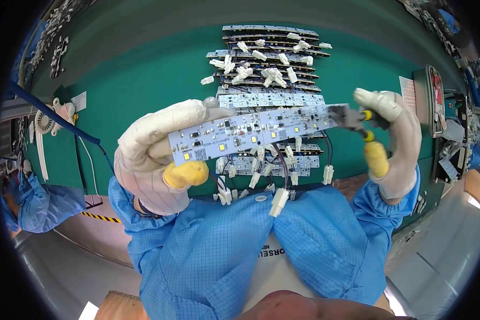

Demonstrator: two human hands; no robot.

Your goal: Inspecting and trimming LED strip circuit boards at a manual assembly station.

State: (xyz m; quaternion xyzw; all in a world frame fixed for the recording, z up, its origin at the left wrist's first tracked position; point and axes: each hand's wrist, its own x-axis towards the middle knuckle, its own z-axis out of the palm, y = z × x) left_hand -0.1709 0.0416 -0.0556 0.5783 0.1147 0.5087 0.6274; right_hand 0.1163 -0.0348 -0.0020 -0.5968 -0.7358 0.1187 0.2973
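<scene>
My left hand [160,144], in a white glove with a yellow thumb tip, grips the left end of a white LED circuit board [250,132]. Small yellow LEDs and black parts dot its face. In my gloved right hand [392,136] is a pair of cutting pliers [357,118] with black and yellow handles; its jaws meet the board's right end. Whether the jaws are closed on the board I cannot tell. From the board hang dark wires that end in a white plug connector [279,201]. Behind it lies a stack of similar boards [272,100], partly hidden by the held one.
The boards lie on a green mat [160,85], with several white connectors [274,77] scattered over them. At left are a small white fan [44,122] and a blue coiled cord [58,114]. A tray [431,101] stands at right. Another person's blue sleeve [45,200] shows far left.
</scene>
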